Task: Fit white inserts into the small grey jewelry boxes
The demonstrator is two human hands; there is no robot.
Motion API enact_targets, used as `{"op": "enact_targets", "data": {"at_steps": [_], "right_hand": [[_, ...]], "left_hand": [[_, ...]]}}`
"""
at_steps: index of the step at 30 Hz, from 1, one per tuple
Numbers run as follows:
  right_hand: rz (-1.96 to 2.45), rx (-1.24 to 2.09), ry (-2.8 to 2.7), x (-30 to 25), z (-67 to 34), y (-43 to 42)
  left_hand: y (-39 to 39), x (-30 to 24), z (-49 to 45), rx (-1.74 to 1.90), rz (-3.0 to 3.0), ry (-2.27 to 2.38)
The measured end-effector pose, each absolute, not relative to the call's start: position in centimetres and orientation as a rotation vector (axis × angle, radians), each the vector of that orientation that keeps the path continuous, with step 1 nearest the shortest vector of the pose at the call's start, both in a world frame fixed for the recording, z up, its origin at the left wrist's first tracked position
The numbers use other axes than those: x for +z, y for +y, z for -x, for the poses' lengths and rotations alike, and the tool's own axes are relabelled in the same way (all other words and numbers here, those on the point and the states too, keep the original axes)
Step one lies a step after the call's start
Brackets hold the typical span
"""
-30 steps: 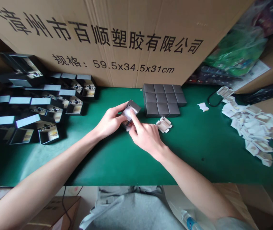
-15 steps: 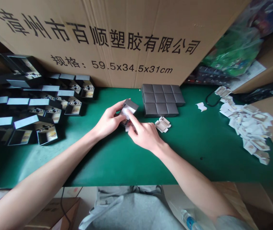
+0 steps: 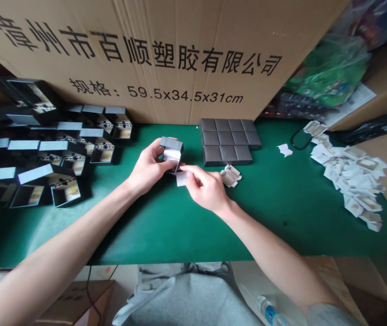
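My left hand (image 3: 147, 165) is wrapped round a small dark jewellery box (image 3: 172, 144). Its lid is raised, and a white lining shows inside, with my left thumb across its front. Just to the right, my right hand (image 3: 205, 185) is closed, its fingertips at a small white card (image 3: 181, 178) below the box. The fingers partly cover that card. Beside my right knuckles, a white folded paper insert (image 3: 230, 175) lies on the green table (image 3: 166, 226).
Several shut dark boxes (image 3: 227, 140) stand in a block behind my right hand. Many boxes with raised lids (image 3: 66, 183) fill the left side. White inserts (image 3: 353, 176) are heaped at the right, near a loose white scrap (image 3: 284, 150). A large carton (image 3: 166, 59) walls the back.
The box has shifted slightly left and turned more upright in my left hand. My right index finger has left the box's inside and come down to the white card.
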State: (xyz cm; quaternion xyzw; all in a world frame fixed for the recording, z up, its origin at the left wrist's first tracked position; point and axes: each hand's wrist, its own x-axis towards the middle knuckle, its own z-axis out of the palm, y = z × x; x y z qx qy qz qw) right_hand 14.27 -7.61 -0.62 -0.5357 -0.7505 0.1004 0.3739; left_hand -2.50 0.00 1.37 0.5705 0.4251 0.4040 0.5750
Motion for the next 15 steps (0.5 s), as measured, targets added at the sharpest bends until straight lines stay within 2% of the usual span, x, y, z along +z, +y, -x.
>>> {"op": "enact_targets", "data": {"at_steps": [15], "right_hand": [[1.348, 0.431, -1.769, -0.49, -14.41, -7.34]], "left_hand": [[-0.16, 1.42, 2.21, 0.929, -1.095, 0.900]]}}
